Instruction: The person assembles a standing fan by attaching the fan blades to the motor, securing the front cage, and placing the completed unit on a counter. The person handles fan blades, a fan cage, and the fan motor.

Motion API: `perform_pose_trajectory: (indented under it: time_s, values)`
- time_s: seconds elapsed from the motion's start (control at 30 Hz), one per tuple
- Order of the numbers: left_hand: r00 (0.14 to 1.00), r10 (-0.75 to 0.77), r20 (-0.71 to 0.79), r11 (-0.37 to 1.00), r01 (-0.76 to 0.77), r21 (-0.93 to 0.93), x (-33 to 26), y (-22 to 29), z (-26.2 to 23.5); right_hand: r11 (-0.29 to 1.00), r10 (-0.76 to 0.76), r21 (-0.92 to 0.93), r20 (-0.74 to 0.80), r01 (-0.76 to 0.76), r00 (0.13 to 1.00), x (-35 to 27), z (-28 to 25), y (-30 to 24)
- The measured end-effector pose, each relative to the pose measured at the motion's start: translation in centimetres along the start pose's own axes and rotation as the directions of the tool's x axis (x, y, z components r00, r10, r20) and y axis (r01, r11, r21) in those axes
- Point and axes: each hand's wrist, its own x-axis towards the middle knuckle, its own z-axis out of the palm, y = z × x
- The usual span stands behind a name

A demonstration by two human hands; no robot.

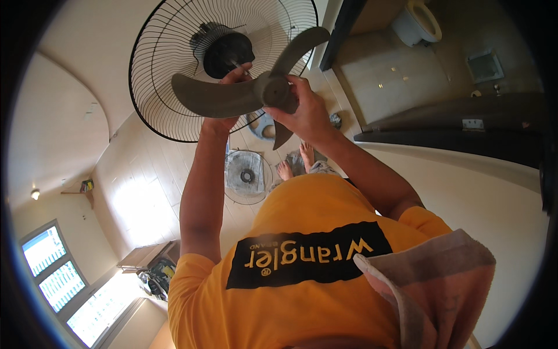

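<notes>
A grey-brown plastic fan blade [218, 98] with three wings is held up in front of a fan's black wire rear grille [152, 75]. My right hand [307, 111] grips the blade at its round hub, thumb and fingers closed around it. Partly behind one wing, my left hand [237, 73] has its fingertips pinched at the thin metal shaft that stands out from the black motor housing [224, 55]. The blade hides the middle of that hand. The hub is apart from the shaft, offset to its right and nearer to me.
A round wire front grille [247, 176] lies on the tiled floor near my feet. Beside it is a blue-grey curved piece [260, 125], partly hidden. A doorway with a toilet [417, 24] is at the far right. A towel [436, 279] hangs over my shoulder.
</notes>
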Motion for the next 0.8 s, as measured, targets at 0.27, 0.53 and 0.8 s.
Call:
perform_pose_trajectory:
  time_s: [0.27, 0.53, 0.8]
  values:
    - [1.000, -0.016, 0.020, 0.994, 0.014, 0.110, 0.3, 0.4, -0.9, 0.907, 0.211, 0.394, -0.129, -0.146, 0.969, 0.7, 4.8, 1.0]
    - [0.993, -0.110, 0.040, 0.989, 0.106, 0.108, 1.3, 0.6, -0.7, 0.782, 0.379, 0.551, -0.051, -0.291, 0.924, 1.3, 6.5, 0.2]
    - [0.990, -0.097, 0.102, 0.979, 0.076, 0.191, 1.5, 1.0, -0.6, 0.661, 0.514, 0.635, 0.003, -0.398, 0.858, 1.0, 6.6, 0.1]
